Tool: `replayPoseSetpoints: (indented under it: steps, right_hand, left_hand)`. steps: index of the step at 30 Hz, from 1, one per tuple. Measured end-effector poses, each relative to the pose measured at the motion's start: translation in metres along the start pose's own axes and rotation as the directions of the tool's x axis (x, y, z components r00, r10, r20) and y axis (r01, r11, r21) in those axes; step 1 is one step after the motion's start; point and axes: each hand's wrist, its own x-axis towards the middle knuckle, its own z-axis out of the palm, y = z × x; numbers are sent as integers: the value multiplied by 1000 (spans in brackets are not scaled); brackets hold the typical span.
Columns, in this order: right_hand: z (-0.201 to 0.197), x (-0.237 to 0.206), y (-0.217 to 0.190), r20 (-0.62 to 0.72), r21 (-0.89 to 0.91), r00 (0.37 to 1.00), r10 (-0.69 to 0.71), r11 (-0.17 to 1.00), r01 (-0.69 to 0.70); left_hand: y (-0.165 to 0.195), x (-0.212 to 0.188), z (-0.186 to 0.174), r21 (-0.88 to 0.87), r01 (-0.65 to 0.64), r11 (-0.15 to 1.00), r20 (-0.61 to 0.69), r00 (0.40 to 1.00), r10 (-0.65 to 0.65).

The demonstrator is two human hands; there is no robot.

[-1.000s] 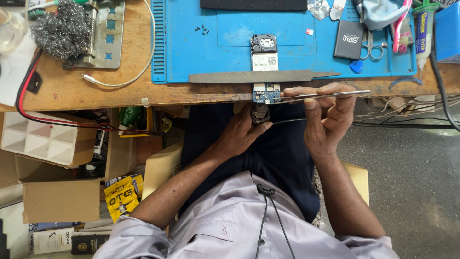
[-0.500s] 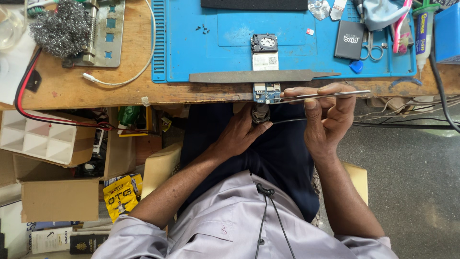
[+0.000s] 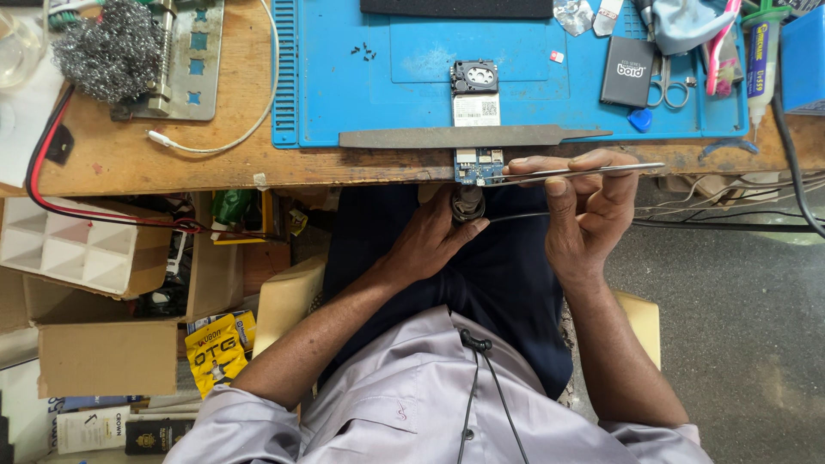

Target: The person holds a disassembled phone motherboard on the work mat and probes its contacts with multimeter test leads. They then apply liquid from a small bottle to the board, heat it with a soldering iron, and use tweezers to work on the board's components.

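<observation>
My right hand (image 3: 593, 202) pinches a pair of thin metal tweezers (image 3: 584, 172) closed between thumb and fingers, tips laid level toward the small circuit board (image 3: 478, 165) at the near edge of the wooden surface (image 3: 129, 163) in mid-frame, likely so the tips come in flat; my left hand (image 3: 434, 241) sits below that edge with its fingers curled shut around a small round dark part (image 3: 468, 204) under the board, perhaps to steady it. A long grey file (image 3: 464, 136) lies across the blue mat (image 3: 344, 77) just above the board, so open room is to the right and below, over my lap
</observation>
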Motion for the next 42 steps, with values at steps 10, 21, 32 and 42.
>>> replayPoseSetpoints:
  steps: [10,21,32,42]
  right_hand:
    - [0,1,2,0,-17,1000,-11,1000,11]
    - [-1,-1,2,-9,-26,1000,6,1000,-6]
    - [-1,-1,3,-65,68,998,12,998,-8]
    - [-4,-5,4,-48,14,999,25,1000,-25]
  left_hand:
    - [-4,-1,2,-16,-1,1000,11,1000,1]
    - [-3,-2,1,3,-28,1000,0,1000,28]
    - [2,-1,-1,-8,-2,1000,7,1000,2]
    - [2,0,0,-6,9,1000,13,1000,-9]
